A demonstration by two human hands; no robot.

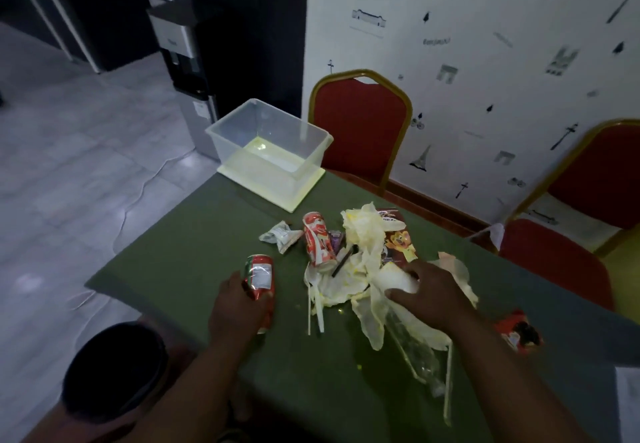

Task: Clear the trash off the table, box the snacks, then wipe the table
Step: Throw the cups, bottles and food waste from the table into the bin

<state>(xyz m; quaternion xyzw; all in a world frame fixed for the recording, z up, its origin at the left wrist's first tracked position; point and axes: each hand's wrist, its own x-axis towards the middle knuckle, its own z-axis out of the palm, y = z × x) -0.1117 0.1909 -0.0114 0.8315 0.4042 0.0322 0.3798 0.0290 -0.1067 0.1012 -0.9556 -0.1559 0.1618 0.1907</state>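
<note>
Left hand (239, 300) gripping a crushed red can (259, 278), right hand (431, 292) clutching stained, crumpled white wrappers (363, 269), second dented can (318, 243) lying between and beyond the hands

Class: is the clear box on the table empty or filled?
Empty: the clear box shows only its bare floor, nothing inside.

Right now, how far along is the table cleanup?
Done: nothing visibly; the clear box looks empty. In hand: the left hand grips a red can, and the right hand grabs the crumpled tissue. Left: the second can and white wrapper still lie there, the snack packet is unboxed, and the table has yellow specks to wipe.
</note>
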